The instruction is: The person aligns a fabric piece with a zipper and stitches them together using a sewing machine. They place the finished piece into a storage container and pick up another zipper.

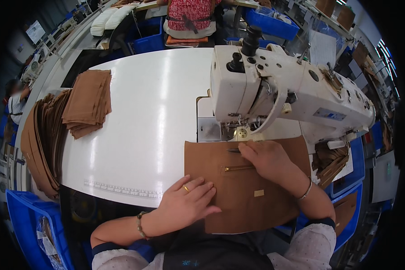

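A brown fabric panel (238, 211) lies across the front of the sewing table, its far edge just before the sewing machine (238, 85). Set into the panel is a short brass-coloured zipper (238, 168), with a small pale tag (259, 193) nearer me. My left hand (189, 198) rests with fingers stretched out on the panel's left edge. Closed over the far part of the panel, my right hand (267, 159) holds what look like thread snips (233, 150). Only their dark pointed tip shows; the palm hides the remainder.
At the left stand a stack of brown fabric pieces (87, 96) and a thick row of folded brown panels (42, 139). A ruler strip (121, 189) runs along the near table edge. Blue bins (24, 202) flank the table. Another person (189, 18) sits beyond it.
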The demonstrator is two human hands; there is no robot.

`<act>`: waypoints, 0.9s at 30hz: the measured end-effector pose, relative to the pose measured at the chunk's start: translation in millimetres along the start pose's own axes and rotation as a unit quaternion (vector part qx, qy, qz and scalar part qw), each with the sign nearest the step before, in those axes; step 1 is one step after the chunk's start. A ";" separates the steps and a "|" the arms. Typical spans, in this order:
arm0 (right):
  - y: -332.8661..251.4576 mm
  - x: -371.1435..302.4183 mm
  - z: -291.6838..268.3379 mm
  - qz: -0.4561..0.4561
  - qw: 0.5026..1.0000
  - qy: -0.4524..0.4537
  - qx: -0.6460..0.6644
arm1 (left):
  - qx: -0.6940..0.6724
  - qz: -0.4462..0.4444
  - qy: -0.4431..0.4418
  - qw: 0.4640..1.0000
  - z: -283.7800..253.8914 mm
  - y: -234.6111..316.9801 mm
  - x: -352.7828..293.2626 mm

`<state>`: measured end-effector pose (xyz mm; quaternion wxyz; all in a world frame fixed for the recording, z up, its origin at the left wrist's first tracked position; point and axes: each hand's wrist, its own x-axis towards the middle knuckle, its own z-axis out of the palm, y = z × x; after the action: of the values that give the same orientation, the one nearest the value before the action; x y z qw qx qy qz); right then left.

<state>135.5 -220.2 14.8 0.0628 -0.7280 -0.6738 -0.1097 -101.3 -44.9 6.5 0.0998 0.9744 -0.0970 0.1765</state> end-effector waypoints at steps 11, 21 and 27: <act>42.3 12.1 0.6 0.042 0.996 0.048 -0.058 | -0.148 -0.029 -0.082 0.985 6.9 -69.2 75.6; 23.0 27.7 10.8 0.087 0.950 0.035 0.297 | -0.073 0.147 0.011 0.986 5.9 -69.7 69.4; 39.9 -2.7 -19.5 0.133 0.990 -0.039 0.016 | -0.125 0.125 0.014 0.984 5.4 -74.9 70.2</act>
<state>173.5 -230.8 35.3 0.0622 -0.8141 -0.5742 -0.0606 -18.2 15.1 15.1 0.1989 0.9319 -0.2381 0.1880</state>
